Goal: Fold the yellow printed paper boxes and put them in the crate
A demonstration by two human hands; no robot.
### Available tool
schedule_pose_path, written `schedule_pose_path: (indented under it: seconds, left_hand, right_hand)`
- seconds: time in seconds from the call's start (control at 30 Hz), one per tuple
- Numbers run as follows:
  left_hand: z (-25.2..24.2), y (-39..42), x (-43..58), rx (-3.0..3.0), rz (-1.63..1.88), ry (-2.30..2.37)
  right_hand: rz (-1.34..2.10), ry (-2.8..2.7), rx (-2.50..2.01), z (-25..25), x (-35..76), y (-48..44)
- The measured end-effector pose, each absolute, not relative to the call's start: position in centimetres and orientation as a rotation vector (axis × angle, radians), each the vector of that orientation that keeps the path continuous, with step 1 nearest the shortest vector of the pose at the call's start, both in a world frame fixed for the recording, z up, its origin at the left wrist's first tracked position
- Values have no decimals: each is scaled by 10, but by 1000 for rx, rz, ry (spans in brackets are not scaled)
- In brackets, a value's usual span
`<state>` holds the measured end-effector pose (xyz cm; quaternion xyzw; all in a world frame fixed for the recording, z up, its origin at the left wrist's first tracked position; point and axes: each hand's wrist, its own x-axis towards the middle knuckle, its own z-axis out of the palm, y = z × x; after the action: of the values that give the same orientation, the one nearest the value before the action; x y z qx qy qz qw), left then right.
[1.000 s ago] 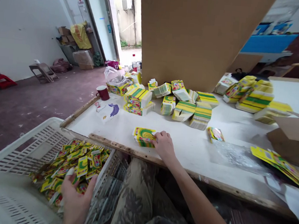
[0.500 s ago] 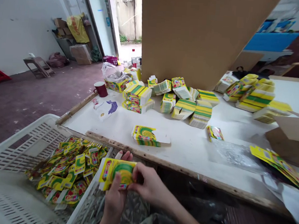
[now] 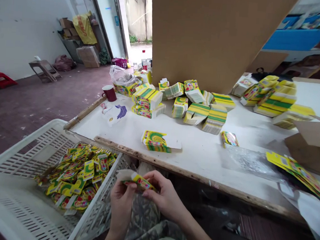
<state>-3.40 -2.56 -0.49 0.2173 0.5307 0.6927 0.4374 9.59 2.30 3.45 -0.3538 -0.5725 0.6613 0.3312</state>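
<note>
Between my two hands, above my lap, is a small yellow and green printed carton [image 3: 141, 181] with a white flap at its left end. My left hand [image 3: 123, 194] grips its left part, thumb on the near side. Fingers and thumb of my right hand [image 3: 158, 190] pinch its right end. Past them on the table lies a short stack of flat cartons [image 3: 158, 141] of the same print. To the left, a white plastic basket [image 3: 48, 133] holds a heap of small yellow cartons [image 3: 80, 176].
Bundled carton stacks [image 3: 196, 114] stand along the back of the white table [image 3: 125, 139], before a tall brown cardboard panel [image 3: 210, 39]. A maroon mug [image 3: 109, 93] is near the left edge. At right are clear plastic wrap [image 3: 251, 162] and an open cardboard box [image 3: 313, 147].
The carton was held with its broad printed face up; now it is turned so a narrow side shows. My left fingers have moved round its left end.
</note>
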Motion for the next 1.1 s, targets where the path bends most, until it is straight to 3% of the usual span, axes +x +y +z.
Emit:
schedule_pose_path:
  seconds: [0.13,0.27,0.33,0.43,0.53,0.63,0.8,0.97,1.1]
  left_hand:
    - [-1,-24,-53,504,1668,1370]
    - [21,-19,-83,684,1535,1155]
    - [29,-19,-90,844,1303,1214]
    - [31,-22,-80,1144,850,1317]
    - [27,-26,-62,1268,754,1404]
    - [21,-29,-50,1295,855,1658]
    - [10,-36,-35,1547,991,1747]
    - [6,-44,-29,1589,1045,1809]
    - [10,-47,-29,1590,1017,1702]
  right_hand:
    - [1548,-1757,-936,35,109,29]
    - [945,-2258,-907,35,122,37]
    - [718,-2481,-805,33,123,35]
    - [652,-2546,-622,30,121,28]
    - [617,-2300,-773,27,125,23]
    - [789,-1875,-1023,21,130,21]
    - [1771,-1449,-858,15,116,17]
    - [1742,-1465,-941,24,103,18]
    - [2075,-1170,-904,21,104,21]
